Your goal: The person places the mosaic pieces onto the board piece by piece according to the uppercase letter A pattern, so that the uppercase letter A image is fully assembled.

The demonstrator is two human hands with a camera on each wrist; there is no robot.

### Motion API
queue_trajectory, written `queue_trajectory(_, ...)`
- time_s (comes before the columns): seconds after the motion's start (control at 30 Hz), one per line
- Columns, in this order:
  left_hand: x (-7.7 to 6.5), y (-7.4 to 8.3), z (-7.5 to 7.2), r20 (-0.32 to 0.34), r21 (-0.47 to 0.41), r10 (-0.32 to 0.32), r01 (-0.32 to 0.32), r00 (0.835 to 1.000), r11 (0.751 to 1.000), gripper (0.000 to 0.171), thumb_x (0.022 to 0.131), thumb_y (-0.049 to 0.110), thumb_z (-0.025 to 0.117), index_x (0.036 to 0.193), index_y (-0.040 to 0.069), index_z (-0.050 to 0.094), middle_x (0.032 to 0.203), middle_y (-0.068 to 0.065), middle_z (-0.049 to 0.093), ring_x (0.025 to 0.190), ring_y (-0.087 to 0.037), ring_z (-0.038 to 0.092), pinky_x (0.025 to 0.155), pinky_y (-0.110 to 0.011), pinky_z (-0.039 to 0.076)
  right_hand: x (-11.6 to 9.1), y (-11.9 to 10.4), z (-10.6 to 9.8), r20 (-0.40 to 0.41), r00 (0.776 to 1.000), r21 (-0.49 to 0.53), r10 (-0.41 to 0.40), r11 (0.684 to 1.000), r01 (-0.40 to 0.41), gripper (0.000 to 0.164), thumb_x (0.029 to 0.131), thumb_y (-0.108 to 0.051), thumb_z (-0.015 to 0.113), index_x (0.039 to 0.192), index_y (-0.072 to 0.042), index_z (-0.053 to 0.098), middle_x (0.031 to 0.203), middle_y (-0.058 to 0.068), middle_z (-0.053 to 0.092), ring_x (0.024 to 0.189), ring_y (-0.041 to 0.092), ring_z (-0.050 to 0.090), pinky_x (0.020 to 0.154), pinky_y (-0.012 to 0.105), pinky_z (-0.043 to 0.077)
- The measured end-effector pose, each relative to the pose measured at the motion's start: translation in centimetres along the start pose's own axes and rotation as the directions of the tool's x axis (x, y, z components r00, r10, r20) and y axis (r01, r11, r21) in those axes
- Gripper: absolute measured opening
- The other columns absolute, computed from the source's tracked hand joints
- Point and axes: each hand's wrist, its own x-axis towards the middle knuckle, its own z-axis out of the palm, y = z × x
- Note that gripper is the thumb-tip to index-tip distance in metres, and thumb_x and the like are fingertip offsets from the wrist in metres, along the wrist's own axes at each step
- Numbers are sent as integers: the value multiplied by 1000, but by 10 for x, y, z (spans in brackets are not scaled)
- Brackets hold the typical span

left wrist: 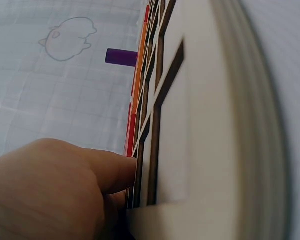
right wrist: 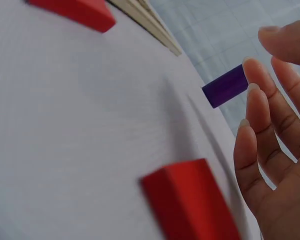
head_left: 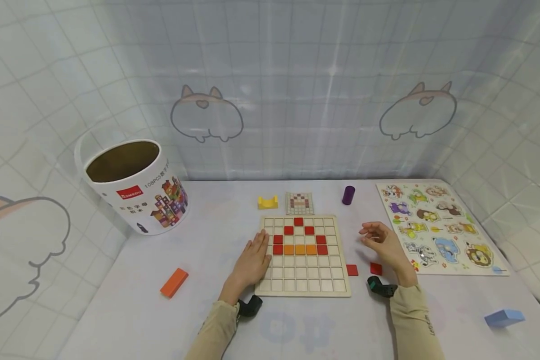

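A wooden grid board point(head_left: 306, 285) lies flat on the table, with red tiles point(head_left: 277, 249) and a row of orange tiles point(head_left: 299, 249) set in its squares. My left hand point(head_left: 250, 260) rests on the board's left edge, fingers extended; its thumb point(left wrist: 110, 170) touches the grid in the left wrist view. To the right of the board, my right hand point(head_left: 384, 245) hovers above the table with loosely bent fingers and nothing between them. Below and beside it lie two loose red tiles, one point(head_left: 376, 269) nearer the hand, the other point(head_left: 352, 270) against the board's right edge.
Behind the board are a pattern card point(head_left: 299, 204), a yellow notched block point(head_left: 267, 202) and a purple cylinder point(head_left: 348, 195). An animal puzzle board point(head_left: 436, 269) lies at right, a blue block point(head_left: 504, 318) nearer me. A white bucket point(head_left: 139, 200) and an orange block point(head_left: 174, 283) stand left.
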Motion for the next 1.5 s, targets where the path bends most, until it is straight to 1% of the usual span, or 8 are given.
queue_trajectory(0.17, 1, 1, 1, 5, -1, 1, -1, 1000, 1000, 59, 102, 22, 42, 151, -6, 24, 161, -20, 17, 149, -36, 18, 121, -52, 19, -1, 4, 0, 4, 999, -55, 55, 997, -54, 28, 91, -9, 64, 116, 1, 59, 110, 20, 65, 88, -3, 53, 80, 10, 44)
queue_trajectory(0.3, 0, 2, 2, 11, 5, -5, 5, 1000, 1000, 59, 102, 21, 42, 151, -6, 23, 161, -20, 17, 149, -36, 18, 121, -53, 19, -3, 10, 0, 10, 997, -59, 77, 995, -77, 28, 92, -10, 64, 116, 2, 59, 110, 20, 65, 86, -1, 54, 76, 13, 45)
queue_trajectory(0.6, 0, 4, 3, 12, 5, -3, 3, 1000, 1000, 59, 102, 21, 42, 151, -6, 24, 161, -20, 17, 149, -36, 19, 121, -52, 19, -9, 12, 0, 29, 997, -87, 73, 994, -70, 26, 91, -14, 66, 112, 1, 61, 103, 13, 66, 82, 1, 55, 73, 15, 46)
queue_trajectory(0.83, -1, 3, 3, -1, 9, 17, -17, 1000, 1000, 59, 101, 21, 43, 150, -7, 25, 160, -22, 19, 148, -38, 21, 120, -53, 21, -21, 12, 2, 95, 994, -161, 53, 986, -37, 33, 91, -21, 68, 119, -5, 63, 110, 12, 69, 90, -4, 58, 82, 14, 49)
queue_trajectory(1.03, -2, 1, 1, -12, 16, 15, -15, 1000, 1000, 59, 101, 21, 43, 150, -8, 25, 160, -22, 20, 148, -38, 21, 120, -52, 21, -31, 11, 6, 135, 991, -213, 12, 977, 18, 31, 87, -27, 73, 113, -11, 67, 117, 7, 67, 105, 0, 57, 90, 16, 47)
queue_trajectory(1.17, -3, 1, 1, -3, 8, 7, -7, 1000, 1000, 58, 101, 20, 43, 150, -8, 25, 160, -22, 19, 148, -38, 20, 120, -53, 20, -34, 10, 8, 165, 986, -216, 2, 976, 34, 35, 80, -27, 79, 112, -16, 69, 119, 4, 65, 112, 2, 52, 93, 17, 46)
queue_trajectory(1.33, -3, 0, 3, -1, -4, 1, -1, 1000, 1000, 59, 101, 20, 43, 150, -7, 24, 160, -22, 18, 149, -38, 19, 120, -53, 19, -35, 9, 9, 218, 976, -225, -27, 971, 77, 39, 74, -26, 84, 111, -20, 69, 119, 2, 61, 109, 0, 45, 91, 21, 43)
queue_trajectory(1.5, -2, 0, 3, -3, 8, 1, -1, 1000, 1000, 58, 102, 20, 42, 150, -7, 24, 160, -21, 18, 149, -37, 19, 121, -53, 19, -37, 9, 11, 219, 974, -229, -65, 966, 116, 30, 72, -22, 85, 99, -22, 69, 110, 0, 61, 102, 0, 46, 85, 24, 43)
